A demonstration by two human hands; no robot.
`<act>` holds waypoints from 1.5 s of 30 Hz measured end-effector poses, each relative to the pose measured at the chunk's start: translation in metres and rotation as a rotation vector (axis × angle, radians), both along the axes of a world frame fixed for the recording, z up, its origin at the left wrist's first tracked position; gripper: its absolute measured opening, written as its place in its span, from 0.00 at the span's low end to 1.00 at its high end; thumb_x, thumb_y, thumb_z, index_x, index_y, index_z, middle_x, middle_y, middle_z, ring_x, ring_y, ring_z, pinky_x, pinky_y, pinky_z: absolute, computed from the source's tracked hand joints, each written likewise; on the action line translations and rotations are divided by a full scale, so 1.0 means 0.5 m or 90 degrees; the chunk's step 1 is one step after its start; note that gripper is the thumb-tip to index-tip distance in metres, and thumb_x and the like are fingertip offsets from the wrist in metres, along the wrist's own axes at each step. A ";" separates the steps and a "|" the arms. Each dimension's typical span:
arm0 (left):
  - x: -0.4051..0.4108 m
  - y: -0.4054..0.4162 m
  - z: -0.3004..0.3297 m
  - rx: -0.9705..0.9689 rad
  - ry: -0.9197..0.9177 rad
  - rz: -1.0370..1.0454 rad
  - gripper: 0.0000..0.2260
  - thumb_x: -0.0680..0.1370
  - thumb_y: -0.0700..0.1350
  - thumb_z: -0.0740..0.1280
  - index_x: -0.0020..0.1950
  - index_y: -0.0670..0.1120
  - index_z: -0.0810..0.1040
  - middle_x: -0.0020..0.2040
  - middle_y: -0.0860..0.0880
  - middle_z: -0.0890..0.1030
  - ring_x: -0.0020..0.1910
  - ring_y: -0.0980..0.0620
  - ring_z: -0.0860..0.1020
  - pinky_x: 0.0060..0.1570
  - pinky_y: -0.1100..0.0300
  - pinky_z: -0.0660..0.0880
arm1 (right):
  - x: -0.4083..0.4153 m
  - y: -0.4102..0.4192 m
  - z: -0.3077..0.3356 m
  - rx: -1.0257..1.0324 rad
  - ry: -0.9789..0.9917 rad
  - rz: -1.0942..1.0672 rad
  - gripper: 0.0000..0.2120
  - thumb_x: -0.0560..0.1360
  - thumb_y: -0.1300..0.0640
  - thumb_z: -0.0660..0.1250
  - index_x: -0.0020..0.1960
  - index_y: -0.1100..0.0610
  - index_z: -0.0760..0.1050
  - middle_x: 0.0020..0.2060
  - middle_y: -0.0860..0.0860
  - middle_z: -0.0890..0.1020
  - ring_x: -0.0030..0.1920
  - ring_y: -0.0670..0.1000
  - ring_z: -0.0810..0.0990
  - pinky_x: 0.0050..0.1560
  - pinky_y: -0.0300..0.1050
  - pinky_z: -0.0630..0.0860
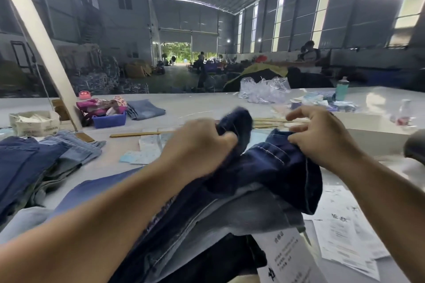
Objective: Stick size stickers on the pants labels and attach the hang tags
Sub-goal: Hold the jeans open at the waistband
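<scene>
A pair of dark blue jeans [264, 167] is bunched up in front of me on the white table [207, 103]. My left hand [197, 142] grips a raised fold of the denim near its top, fingers curled round the cloth. My right hand [322, 135] pinches the stitched waistband edge to the right. Sheets of pale blue size stickers [142, 154] lie flat behind my left forearm. A white printed hang tag [285, 257] rests on the jeans at the bottom. Any label inside the waistband is hidden by folds.
A pile of folded jeans [34, 165] sits at the left. Behind are a blue bin [110, 119], a cardboard box [34, 123], wooden strips [135, 134], clear plastic bags [264, 91] and a teal bottle [342, 88]. Printed papers [345, 232] lie at the right.
</scene>
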State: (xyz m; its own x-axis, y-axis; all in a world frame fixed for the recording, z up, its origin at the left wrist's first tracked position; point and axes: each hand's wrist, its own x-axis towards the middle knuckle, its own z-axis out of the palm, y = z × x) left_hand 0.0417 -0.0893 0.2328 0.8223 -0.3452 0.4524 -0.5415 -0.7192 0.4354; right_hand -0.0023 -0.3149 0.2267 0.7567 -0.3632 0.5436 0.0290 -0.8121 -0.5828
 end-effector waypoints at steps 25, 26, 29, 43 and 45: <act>-0.031 -0.004 -0.061 -0.253 0.056 -0.204 0.14 0.73 0.64 0.56 0.39 0.56 0.72 0.32 0.58 0.75 0.31 0.60 0.71 0.34 0.54 0.67 | -0.066 0.079 -0.014 -0.132 -0.026 0.064 0.07 0.75 0.47 0.65 0.48 0.46 0.80 0.39 0.42 0.83 0.41 0.45 0.80 0.40 0.44 0.76; -0.029 -0.005 -0.063 -0.254 0.068 -0.199 0.14 0.73 0.64 0.56 0.39 0.55 0.72 0.32 0.58 0.75 0.31 0.60 0.71 0.34 0.55 0.67 | -0.064 0.080 -0.018 -0.167 0.044 0.015 0.09 0.75 0.44 0.64 0.50 0.46 0.79 0.41 0.44 0.82 0.42 0.49 0.79 0.41 0.46 0.76; -0.025 -0.008 -0.052 -0.326 0.187 -0.176 0.17 0.75 0.61 0.58 0.41 0.49 0.75 0.34 0.55 0.77 0.35 0.56 0.75 0.41 0.48 0.71 | -0.065 0.082 -0.028 -0.321 0.255 -0.130 0.18 0.75 0.37 0.63 0.58 0.46 0.76 0.52 0.49 0.81 0.52 0.54 0.78 0.50 0.50 0.74; -0.013 -0.049 0.018 -0.037 0.511 -0.181 0.32 0.78 0.69 0.51 0.72 0.49 0.70 0.65 0.49 0.75 0.67 0.47 0.72 0.60 0.55 0.66 | -0.090 0.085 -0.085 -0.176 -0.031 0.164 0.15 0.72 0.67 0.69 0.36 0.48 0.74 0.31 0.43 0.78 0.32 0.44 0.77 0.33 0.41 0.74; -0.014 -0.068 0.029 0.011 0.552 -0.217 0.29 0.78 0.69 0.52 0.62 0.49 0.77 0.56 0.50 0.83 0.55 0.56 0.80 0.49 0.67 0.70 | -0.097 0.083 -0.096 -0.261 0.000 0.184 0.07 0.73 0.63 0.65 0.40 0.54 0.77 0.36 0.47 0.79 0.34 0.51 0.78 0.34 0.49 0.76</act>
